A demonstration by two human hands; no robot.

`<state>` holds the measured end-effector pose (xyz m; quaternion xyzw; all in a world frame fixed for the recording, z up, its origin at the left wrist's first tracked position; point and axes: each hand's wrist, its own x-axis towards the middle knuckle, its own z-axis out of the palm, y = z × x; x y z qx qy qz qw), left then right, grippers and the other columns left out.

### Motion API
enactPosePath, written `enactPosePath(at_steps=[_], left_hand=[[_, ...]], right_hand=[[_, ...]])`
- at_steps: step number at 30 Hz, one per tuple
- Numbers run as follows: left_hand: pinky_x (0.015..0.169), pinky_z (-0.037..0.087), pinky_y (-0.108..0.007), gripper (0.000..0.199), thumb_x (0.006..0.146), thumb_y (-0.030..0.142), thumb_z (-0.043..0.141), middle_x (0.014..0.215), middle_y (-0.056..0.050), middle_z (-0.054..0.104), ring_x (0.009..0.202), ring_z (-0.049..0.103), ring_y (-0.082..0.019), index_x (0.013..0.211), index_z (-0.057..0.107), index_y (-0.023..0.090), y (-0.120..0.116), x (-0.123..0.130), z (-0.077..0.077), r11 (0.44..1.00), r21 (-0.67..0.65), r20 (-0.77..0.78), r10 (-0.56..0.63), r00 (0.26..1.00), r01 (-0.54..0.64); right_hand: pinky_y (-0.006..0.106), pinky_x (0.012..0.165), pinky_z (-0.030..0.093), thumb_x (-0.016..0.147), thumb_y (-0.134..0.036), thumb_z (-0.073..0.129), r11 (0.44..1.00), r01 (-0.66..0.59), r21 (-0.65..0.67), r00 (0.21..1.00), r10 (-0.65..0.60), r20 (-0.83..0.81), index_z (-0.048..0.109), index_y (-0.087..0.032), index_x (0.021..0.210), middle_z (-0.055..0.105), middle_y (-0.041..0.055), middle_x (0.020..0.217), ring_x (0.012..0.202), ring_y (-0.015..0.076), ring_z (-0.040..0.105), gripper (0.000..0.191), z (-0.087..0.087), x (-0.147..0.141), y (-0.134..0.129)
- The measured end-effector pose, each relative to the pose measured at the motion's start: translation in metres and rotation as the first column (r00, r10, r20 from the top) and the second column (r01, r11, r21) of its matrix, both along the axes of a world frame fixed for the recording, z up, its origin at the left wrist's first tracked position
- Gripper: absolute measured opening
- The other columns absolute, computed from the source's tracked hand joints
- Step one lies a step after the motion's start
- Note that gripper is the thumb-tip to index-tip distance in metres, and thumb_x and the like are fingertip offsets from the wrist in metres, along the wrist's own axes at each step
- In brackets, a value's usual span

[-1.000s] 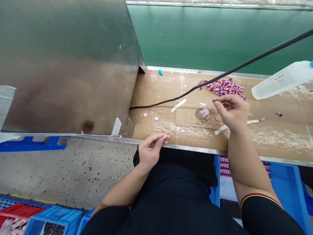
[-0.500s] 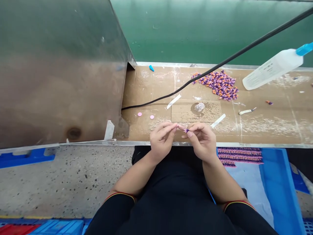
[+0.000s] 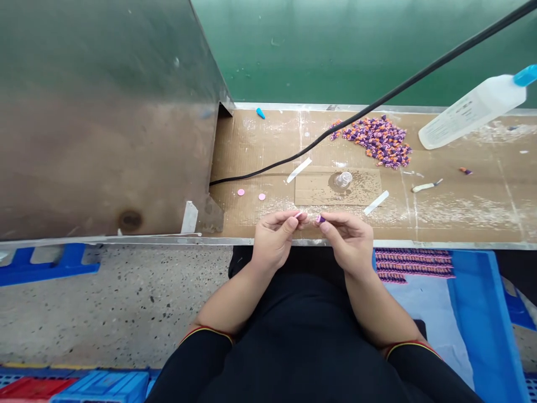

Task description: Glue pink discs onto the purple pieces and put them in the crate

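Note:
Over the front edge of the bench, my left hand [image 3: 274, 238] pinches a small pink disc [image 3: 298, 215] between thumb and fingers, tilted nearly edge-on. Facing it across a narrow gap, my right hand [image 3: 350, 240] grips a small purple piece [image 3: 320, 219] with a pale pink end turned left. Two more pink discs, one [image 3: 240, 192] and another [image 3: 262, 197], lie flat on the cardboard to the left. Beyond my hands, a small clear cup [image 3: 343, 179] stands on a wet cardboard strip [image 3: 312, 190]. A heap of purple and orange pieces [image 3: 384, 143] lies farther back.
A black cable [image 3: 310, 150] crosses above the bench from a metal housing [image 3: 104, 123] at left. At right are a white bottle [image 3: 472, 112] with a blue cap, a white-handled brush [image 3: 425, 187] and a loose piece [image 3: 465, 170]. Below sits a blue tray [image 3: 482, 302] with rows of pieces.
My left hand has turned, so the pink disc now shows between its fingertips. My right fingers have drawn together, with the purple piece's pale end now facing the disc.

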<state>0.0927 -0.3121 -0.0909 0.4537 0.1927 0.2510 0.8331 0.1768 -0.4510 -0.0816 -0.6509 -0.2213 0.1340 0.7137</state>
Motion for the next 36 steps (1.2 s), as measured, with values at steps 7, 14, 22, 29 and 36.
enactPosePath(at_steps=[7,14,22,29,36], left_hand=[[0.086,0.064,-0.023,0.035,0.067,0.051,0.108,0.086,-0.002,0.082,0.082,0.076,-0.011,0.083,0.088,0.028,-0.014,0.004,0.002,0.944,-0.328,-0.053,-0.046,0.998,0.026],[0.088,0.064,-0.024,0.037,0.068,0.055,0.107,0.09,-0.004,0.083,0.086,0.076,-0.013,0.085,0.088,0.028,-0.019,0.004,0.002,0.965,-0.264,-0.073,-0.006,0.997,-0.013],[0.091,0.067,-0.029,0.036,0.073,0.058,0.104,0.094,-0.005,0.084,0.091,0.08,-0.018,0.088,0.089,0.029,-0.026,0.006,-0.003,0.987,-0.046,-0.06,0.154,0.986,-0.157],[0.093,0.067,-0.032,0.038,0.075,0.059,0.102,0.094,-0.006,0.085,0.092,0.081,-0.018,0.09,0.088,0.026,-0.022,0.011,-0.012,0.975,0.02,-0.067,0.222,0.973,-0.221],[0.096,0.067,-0.039,0.052,0.065,0.063,0.106,0.087,-0.008,0.082,0.089,0.081,-0.021,0.086,0.085,0.021,-0.012,0.014,-0.03,0.976,-0.006,-0.147,0.215,0.965,-0.218]], right_hand=[[0.037,0.074,0.072,0.098,-0.024,0.08,0.99,0.139,-0.036,0.937,-0.12,0.33,0.088,-0.033,0.107,0.089,0.0032,0.102,0.086,0.0235,0.086,0.015,0.006,-0.016,0.015],[0.04,0.075,0.074,0.099,-0.027,0.079,0.978,0.205,-0.045,0.921,-0.177,0.347,0.089,-0.035,0.106,0.089,0.0025,0.102,0.086,0.0255,0.086,0.014,0.001,-0.018,0.019],[0.046,0.082,0.075,0.1,-0.034,0.079,0.966,0.229,-0.121,0.925,-0.177,0.336,0.089,-0.035,0.104,0.088,0.004,0.101,0.088,0.0281,0.086,0.011,-0.001,-0.02,0.018],[0.044,0.081,0.071,0.105,-0.031,0.074,0.959,0.245,-0.142,0.885,-0.161,0.436,0.085,-0.035,0.107,0.088,0.0031,0.101,0.088,0.0276,0.084,0.011,0.003,0.008,0.002],[0.043,0.083,0.065,0.103,-0.033,0.071,0.81,0.366,-0.458,0.747,0.037,0.663,0.083,-0.029,0.1,0.083,0.0061,0.097,0.088,0.0265,0.077,0.013,0.007,0.122,-0.025]])
